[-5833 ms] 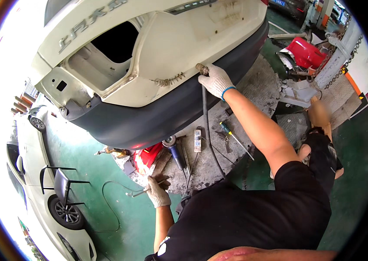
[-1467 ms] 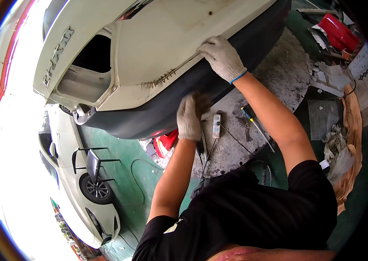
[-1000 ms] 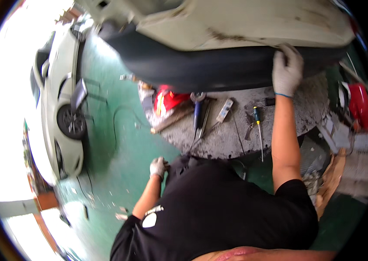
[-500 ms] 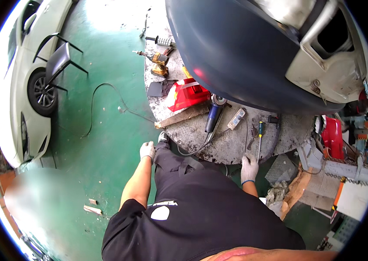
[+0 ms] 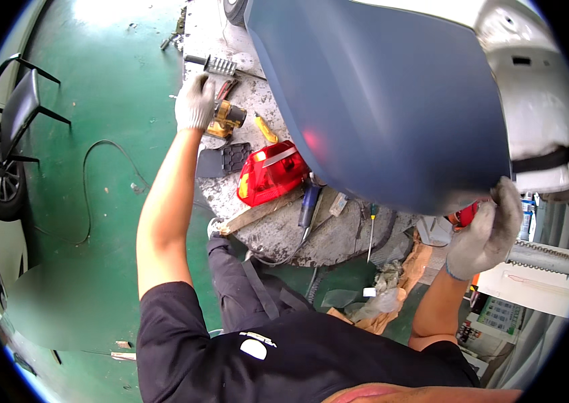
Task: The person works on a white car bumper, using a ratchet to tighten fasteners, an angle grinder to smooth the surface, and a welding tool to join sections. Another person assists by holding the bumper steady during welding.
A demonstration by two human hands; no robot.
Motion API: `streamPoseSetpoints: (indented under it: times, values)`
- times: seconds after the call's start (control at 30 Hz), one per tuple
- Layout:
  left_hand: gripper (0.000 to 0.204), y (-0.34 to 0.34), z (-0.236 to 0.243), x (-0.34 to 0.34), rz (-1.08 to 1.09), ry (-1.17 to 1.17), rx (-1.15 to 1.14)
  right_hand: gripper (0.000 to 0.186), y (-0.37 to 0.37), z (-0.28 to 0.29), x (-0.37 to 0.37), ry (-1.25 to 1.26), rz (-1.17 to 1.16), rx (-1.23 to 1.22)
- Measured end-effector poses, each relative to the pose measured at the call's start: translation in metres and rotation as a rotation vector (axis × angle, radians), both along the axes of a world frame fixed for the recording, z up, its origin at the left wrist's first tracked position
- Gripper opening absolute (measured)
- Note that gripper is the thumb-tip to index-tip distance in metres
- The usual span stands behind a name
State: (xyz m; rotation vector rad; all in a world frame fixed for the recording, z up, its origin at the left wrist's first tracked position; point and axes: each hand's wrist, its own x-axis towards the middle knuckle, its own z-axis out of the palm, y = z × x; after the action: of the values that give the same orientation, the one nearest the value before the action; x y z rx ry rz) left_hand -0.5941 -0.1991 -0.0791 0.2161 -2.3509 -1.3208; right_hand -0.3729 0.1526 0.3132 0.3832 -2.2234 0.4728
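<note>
Left hand [image 5: 195, 104] is up from beside the leg, where it hangs half a second earlier, to the drill [image 5: 230, 114]; the right hand [image 5: 489, 228] is away from the platform's front edge and up at the bumper [image 5: 392, 101]. The bumper also fills more of the head view.

In the head view, the left hand, gloved, covers the front of the yellow drill, which lies at the left edge of the platform [image 5: 345, 240]. Its fingers bend away from the camera, so I cannot tell whether they grip it. Just beyond lie a ribbed tool [image 5: 220, 66] and red-handled pliers [image 5: 228, 88].

The right hand, also gloved, is spread, thumb apart from the fingers, at the bumper's lower right corner; contact cannot be told.

Between the hands, a yellow knife [image 5: 265, 127] lies near the drill, and a red tail light [image 5: 274, 176] sits partly against a wood strip [image 5: 264, 209]. Farther right come a blue grinder [image 5: 309, 205], a power strip [image 5: 339, 204] and a screwdriver [image 5: 371, 232]. At far left, a black chair [image 5: 21, 114] stands beside a car wheel [image 5: 2, 164].
</note>
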Motion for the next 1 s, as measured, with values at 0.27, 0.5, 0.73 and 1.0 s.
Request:
streamPoseSetpoints:
  times: [0.27,0.5,0.73,1.0]
  values:
    - [0.042,0.047,-0.066,-0.189,-0.309,-0.640,-0.535,0.019,0.038,-0.024,-0.066,0.807,-0.129,0.559]
    - [0.050,0.111,-0.148,-0.255,-0.495,-0.674,-0.744,0.017,0.034,-0.020,-0.060,0.718,-0.194,0.812]
    - [0.052,0.134,-0.199,-0.274,-0.552,-0.657,-0.852,0.017,0.031,-0.033,-0.075,0.693,-0.194,0.849]
    - [0.051,0.080,-0.172,-0.241,-1.025,-0.710,-0.962,0.019,0.038,-0.037,-0.072,0.677,-0.210,0.852]
